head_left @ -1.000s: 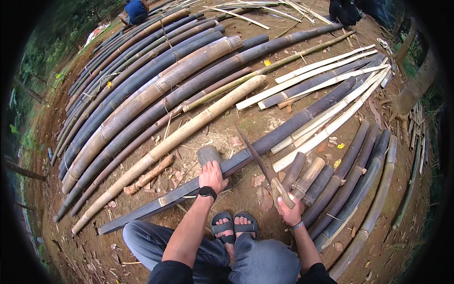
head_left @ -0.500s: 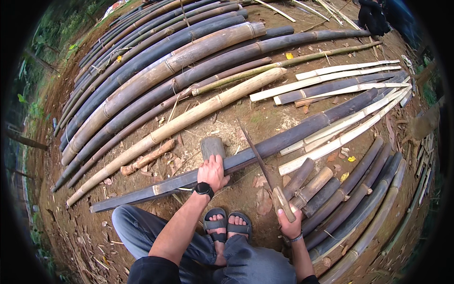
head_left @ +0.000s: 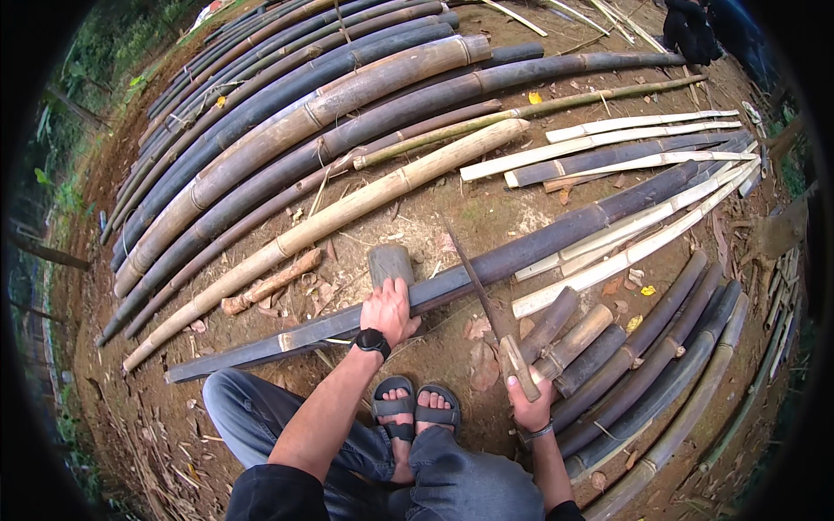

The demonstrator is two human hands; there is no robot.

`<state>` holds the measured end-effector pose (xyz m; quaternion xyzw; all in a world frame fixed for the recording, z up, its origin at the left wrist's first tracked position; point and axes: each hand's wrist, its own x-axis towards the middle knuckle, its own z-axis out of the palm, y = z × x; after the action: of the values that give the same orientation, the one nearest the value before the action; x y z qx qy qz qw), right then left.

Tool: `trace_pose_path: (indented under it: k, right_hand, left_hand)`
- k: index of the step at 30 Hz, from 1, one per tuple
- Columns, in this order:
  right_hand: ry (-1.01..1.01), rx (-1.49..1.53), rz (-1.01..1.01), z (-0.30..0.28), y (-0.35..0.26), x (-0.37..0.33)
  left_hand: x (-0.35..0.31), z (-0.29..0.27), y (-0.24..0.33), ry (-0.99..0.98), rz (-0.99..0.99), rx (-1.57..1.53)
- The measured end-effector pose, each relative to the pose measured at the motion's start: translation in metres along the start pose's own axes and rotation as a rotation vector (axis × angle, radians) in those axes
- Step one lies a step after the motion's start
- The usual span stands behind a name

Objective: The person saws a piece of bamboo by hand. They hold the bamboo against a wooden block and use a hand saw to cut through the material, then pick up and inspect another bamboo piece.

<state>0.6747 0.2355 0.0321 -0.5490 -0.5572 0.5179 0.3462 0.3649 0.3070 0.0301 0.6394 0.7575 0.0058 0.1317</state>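
A long dark bamboo pole (head_left: 521, 253) lies slantwise in front of me, over a short wooden block (head_left: 390, 263). My left hand (head_left: 389, 311) is closed over the pole beside that block, its fingers wrapped across the top. To the right, my right hand (head_left: 529, 404) grips the wooden handle of a handsaw (head_left: 493, 311). The saw's narrow blade crosses the pole on the right of my left hand, its tip pointing away from me. How deep the teeth sit in the bamboo, I cannot tell.
Many long bamboo poles (head_left: 339, 108) lie in rows at the far left. Pale split strips (head_left: 612, 273) are on the right, above short cut pieces (head_left: 573, 339) and several more poles (head_left: 686, 373). A dark-clothed person (head_left: 691, 30) is at the far right.
The saw and my right hand have shifted slightly away from me along the blade's line. My left hand stays in place on the pole.
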Motion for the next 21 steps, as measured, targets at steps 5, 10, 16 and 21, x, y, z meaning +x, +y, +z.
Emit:
trace_pose_path:
  k: [5, 10, 16, 21]
  right_hand:
    - [-0.023, -0.034, -0.025, 0.012, -0.024, 0.019]
    - [0.007, -0.063, -0.089, 0.013, -0.027, 0.011]
    - [-0.048, -0.138, -0.091, 0.02, -0.031, 0.027]
    - [-0.007, -0.134, -0.118, 0.013, -0.024, 0.013]
  left_hand:
    - [-0.003, 0.0, -0.004, 0.011, 0.018, 0.002]
    - [0.0, 0.0, -0.001, 0.001, 0.019, -0.006]
    - [0.001, 0.0, -0.007, -0.008, 0.02, -0.014]
    - [-0.001, -0.001, -0.001, 0.026, 0.047, -0.031]
